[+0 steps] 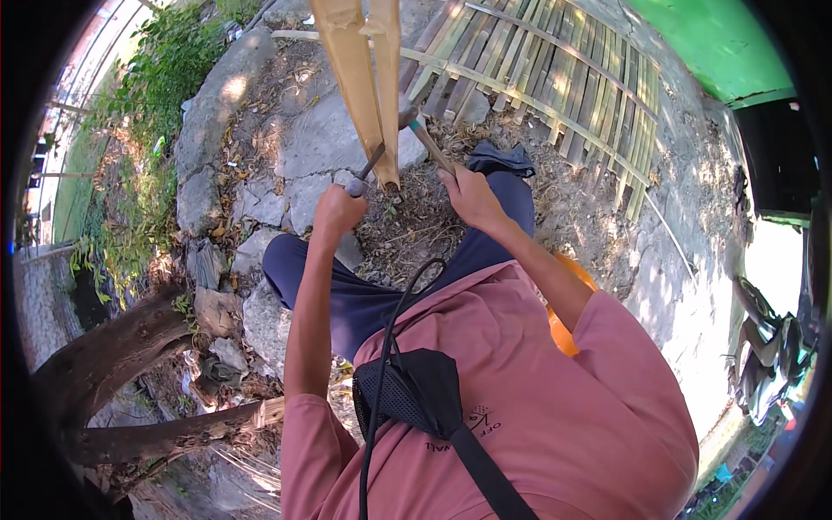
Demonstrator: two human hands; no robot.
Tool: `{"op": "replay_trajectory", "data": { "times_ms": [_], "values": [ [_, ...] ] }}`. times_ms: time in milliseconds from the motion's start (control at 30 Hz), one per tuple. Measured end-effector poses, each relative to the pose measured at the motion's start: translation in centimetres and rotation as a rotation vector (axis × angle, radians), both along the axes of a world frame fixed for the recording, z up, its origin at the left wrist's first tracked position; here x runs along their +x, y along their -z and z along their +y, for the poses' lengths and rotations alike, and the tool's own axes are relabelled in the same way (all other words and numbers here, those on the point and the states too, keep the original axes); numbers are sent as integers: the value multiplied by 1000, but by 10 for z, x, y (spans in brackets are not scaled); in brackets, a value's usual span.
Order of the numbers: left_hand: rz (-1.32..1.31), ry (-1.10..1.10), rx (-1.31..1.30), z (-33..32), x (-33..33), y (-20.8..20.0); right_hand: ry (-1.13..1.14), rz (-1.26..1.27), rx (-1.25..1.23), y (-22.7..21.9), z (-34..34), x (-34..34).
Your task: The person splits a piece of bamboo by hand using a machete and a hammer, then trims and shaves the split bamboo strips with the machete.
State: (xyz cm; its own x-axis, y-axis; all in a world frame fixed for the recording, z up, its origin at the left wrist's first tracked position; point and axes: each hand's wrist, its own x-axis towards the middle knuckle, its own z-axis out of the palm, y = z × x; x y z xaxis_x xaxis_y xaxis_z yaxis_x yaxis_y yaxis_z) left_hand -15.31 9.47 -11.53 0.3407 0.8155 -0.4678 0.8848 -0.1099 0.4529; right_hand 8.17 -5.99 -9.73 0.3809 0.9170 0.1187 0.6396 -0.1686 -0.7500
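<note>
A long split bamboo pole (351, 65) runs away from me, its near end by the ground between my knees. My left hand (341, 210) is closed round a short tool with a dark blade (373, 161), whose tip lies against the split bamboo; whether it is a knife or a chisel I cannot tell. In my right hand (474, 198), fingers wrapped round its wooden handle, is a hammer (433, 148). The hammer's head is at the right edge of the bamboo; whether they touch is unclear.
Joined bamboo slats (555, 65) lie at the far right. Concrete slabs (316, 143) and dry leaves cover the ground ahead. A thick log (121, 347) lies at the left, near green plants (165, 78). Something orange (563, 334) shows behind my right arm. A black cord (381, 373) hangs before me.
</note>
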Motion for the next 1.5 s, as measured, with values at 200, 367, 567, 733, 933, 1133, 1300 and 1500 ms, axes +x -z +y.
{"op": "replay_trajectory", "data": {
  "times_ms": [200,367,567,733,933,1133,1300,1500],
  "values": [
    [-67,-59,46,-11,-17,10,20,303,96,-100,25,5],
    [-77,-103,-69,-19,0,-17,74,186,191,-63,11,-1],
    [-36,-107,43,-14,-23,26,-65,190,-43,-59,16,-12],
    [-19,-55,59,-17,-10,7,9,166,153,-55,18,2],
    [-26,-77,44,-5,-1,5,-48,99,0,-39,31,11],
    [-14,-81,81,-22,-13,0,41,158,293,-78,27,-7],
    [-2,-43,115,-22,-6,20,-93,-7,-7,-3,15,-4],
    [-34,-49,93,-20,-16,7,27,214,261,-97,40,-7]
  ]
}}
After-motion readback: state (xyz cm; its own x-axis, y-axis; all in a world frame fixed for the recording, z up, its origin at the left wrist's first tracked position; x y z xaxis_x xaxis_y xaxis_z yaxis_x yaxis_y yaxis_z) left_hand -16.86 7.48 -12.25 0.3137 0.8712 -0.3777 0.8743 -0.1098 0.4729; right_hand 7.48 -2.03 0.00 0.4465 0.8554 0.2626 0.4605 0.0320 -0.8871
